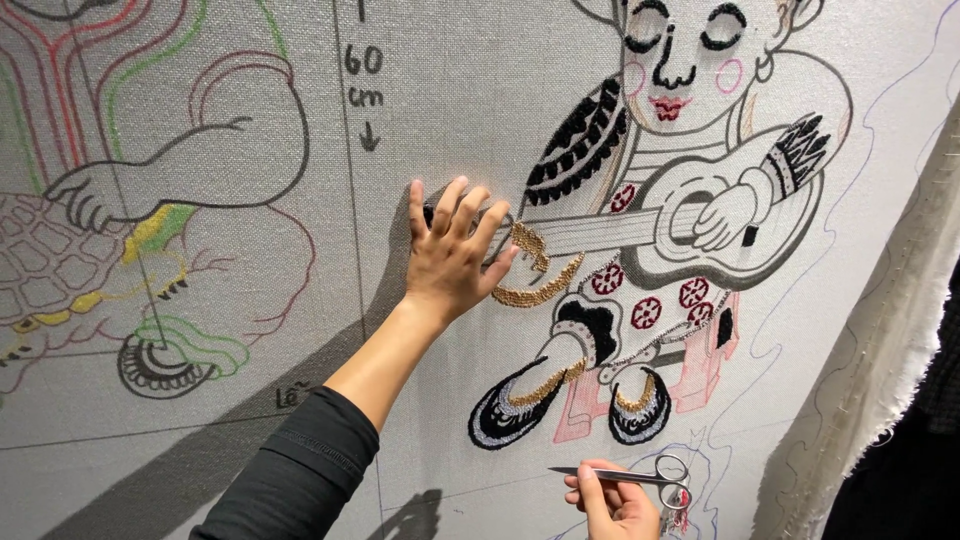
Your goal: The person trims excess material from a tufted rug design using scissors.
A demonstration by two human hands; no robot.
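Pressing flat on the canvas (200,300), the left hand (450,255) grips nothing (fingers spread); the right hand (620,500) clasps scissors (640,474), seemingly mid-trimming, needing careful aim.

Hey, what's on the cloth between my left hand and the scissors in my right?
In the head view, the embroidered black-and-gold shoes of the stitched guitar figure lie between the left hand and the scissors, on grey cloth.
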